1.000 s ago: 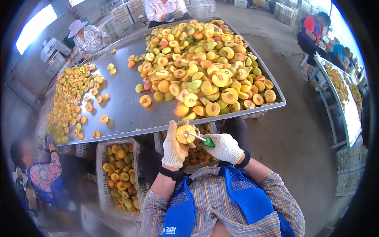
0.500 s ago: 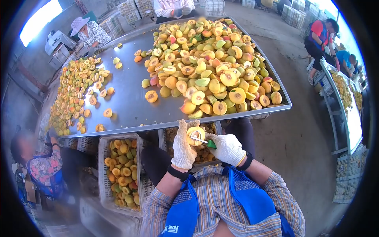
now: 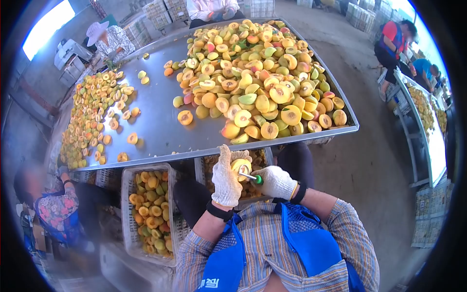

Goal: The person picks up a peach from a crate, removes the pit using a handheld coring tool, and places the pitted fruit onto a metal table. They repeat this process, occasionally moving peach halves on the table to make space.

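Reporter: Who is at the centre of the frame?

Editor: A worker in a striped shirt (image 3: 272, 228) and blue vest (image 3: 314, 243), seated at a metal bench (image 3: 151, 119), both hands in knitted gloves.

Reporter: And the left hand (image 3: 227, 179)?

Editor: It cradles a stone-fruit half (image 3: 239, 167), fingers wrapped about it, the cut face turned toward the other glove. The fruit sits just off the near edge of the bench, above a plastic crate (image 3: 198, 170).

Reporter: The right hand (image 3: 277, 182)?

Editor: Its fingers close around a green-handled tool (image 3: 258, 179), though the glove's back hides most of them. The metal end meets the cut face; how deep it goes, I cannot tell.

Reporter: What covers the bench?

Editor: A large heap of halved fruit (image 3: 253, 78), yellow to red-blushed, fills the right side. A smaller spread (image 3: 92, 107) lies along the left, with a few loose halves between.

Reporter: Who and what surrounds the worker?

Editor: A white crate (image 3: 126, 224) holding more fruit stands at the left knee. A person in a floral top (image 3: 56, 207) sits farther left, and another in a sun hat (image 3: 98, 32) works at the bench's far left.
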### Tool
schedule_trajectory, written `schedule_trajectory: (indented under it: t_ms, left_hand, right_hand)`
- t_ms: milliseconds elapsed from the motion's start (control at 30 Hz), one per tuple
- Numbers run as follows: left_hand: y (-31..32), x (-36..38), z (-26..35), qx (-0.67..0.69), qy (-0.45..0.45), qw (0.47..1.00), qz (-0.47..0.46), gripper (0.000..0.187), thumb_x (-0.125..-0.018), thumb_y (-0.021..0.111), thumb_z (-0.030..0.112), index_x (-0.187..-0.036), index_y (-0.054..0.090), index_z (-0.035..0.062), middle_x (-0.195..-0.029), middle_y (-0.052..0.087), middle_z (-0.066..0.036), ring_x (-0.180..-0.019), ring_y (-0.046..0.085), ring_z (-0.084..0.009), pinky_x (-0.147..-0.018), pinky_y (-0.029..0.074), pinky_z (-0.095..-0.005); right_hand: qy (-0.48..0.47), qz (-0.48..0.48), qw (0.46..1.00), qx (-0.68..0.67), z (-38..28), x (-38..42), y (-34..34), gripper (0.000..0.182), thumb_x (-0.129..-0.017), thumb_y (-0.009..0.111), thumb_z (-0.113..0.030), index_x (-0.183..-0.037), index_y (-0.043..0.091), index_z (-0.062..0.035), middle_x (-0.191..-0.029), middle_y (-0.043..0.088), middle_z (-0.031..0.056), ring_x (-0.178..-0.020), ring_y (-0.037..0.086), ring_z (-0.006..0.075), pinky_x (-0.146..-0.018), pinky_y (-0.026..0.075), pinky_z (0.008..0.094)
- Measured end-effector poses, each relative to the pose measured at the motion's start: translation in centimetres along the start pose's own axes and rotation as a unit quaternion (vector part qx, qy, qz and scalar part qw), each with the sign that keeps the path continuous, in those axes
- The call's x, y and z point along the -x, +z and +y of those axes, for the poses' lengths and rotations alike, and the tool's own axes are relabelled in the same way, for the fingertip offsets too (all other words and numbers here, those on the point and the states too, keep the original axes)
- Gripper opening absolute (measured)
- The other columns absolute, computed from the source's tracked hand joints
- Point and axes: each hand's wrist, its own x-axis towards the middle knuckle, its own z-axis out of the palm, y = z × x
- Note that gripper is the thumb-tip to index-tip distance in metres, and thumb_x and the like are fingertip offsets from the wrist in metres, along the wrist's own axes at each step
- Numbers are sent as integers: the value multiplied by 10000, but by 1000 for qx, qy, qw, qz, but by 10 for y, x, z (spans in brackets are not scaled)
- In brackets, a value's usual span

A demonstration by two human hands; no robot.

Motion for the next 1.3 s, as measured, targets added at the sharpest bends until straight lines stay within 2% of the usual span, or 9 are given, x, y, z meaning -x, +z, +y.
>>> schedule_trajectory:
  t_ms: [133,533,767,933,1033,1100,1167,1233,1300]
  left_hand:
    - [-3,-5,-5,105,-16,994,13,586,-988,496,558,-975,655,-6,-868,684,-173,-756,683,-277,-638,590,-376]
    - [-6,-7,-8,110,2,994,-8,597,-998,464,562,-1008,662,-2,-881,688,-181,-738,679,-290,-692,591,-402]
    - [-1,-3,-8,120,-3,993,10,584,-988,505,546,-955,665,-15,-861,688,-168,-741,682,-281,-687,591,-397]
    - [0,-3,-8,78,-3,997,24,589,-980,517,552,-900,664,-13,-823,685,-173,-719,680,-297,-607,580,-391]
    - [3,-1,6,61,-27,997,-25,612,-978,507,568,-874,667,-13,-794,683,-179,-674,673,-306,-596,574,-385]
    - [9,-3,13,77,-48,995,-29,642,-979,492,583,-845,666,-19,-774,680,-179,-641,668,-293,-609,570,-366]
    - [8,-4,14,-52,0,999,2,659,-984,483,584,-846,669,-33,-777,680,-175,-641,666,-268,-614,563,-336]
    - [7,-5,13,-64,14,998,-1,666,-987,476,584,-858,671,-39,-782,681,-173,-655,667,-260,-614,561,-330]
    - [6,-6,13,-83,49,995,-9,680,-993,463,585,-882,676,-51,-792,683,-170,-683,669,-243,-616,557,-317]
  right_hand:
    - [-41,42,997,46,-4,-4,0,242,-833,667,-229,-1048,708,-126,-799,702,131,-730,690,332,-661,559,427]
    - [-5,63,994,84,-4,-4,1,316,-794,668,-196,-1100,693,-119,-801,705,146,-748,699,335,-669,565,437]
    - [-9,54,997,47,-4,0,7,259,-796,662,-198,-1040,709,-123,-799,702,151,-748,692,348,-679,562,447]
    - [-21,29,998,55,-3,1,0,191,-813,664,-218,-961,708,-107,-800,698,155,-758,684,359,-691,559,453]
    - [-7,-91,995,-42,-11,5,-4,199,-862,639,-278,-889,701,-91,-787,692,161,-742,682,356,-688,556,447]
    - [-60,-72,993,-70,-15,6,-5,208,-870,628,-283,-911,709,-96,-773,688,158,-735,685,343,-678,556,437]
    - [17,-64,998,-7,-19,1,-13,182,-861,633,-253,-931,715,-107,-760,685,149,-737,686,337,-678,558,435]
    - [-16,-12,997,68,-9,-8,-13,159,-850,629,-214,-950,716,-127,-764,687,137,-733,684,333,-679,563,434]
    - [-13,-10,1000,16,-8,-7,-4,169,-852,637,-238,-924,714,-106,-773,683,152,-733,680,341,-680,556,436]
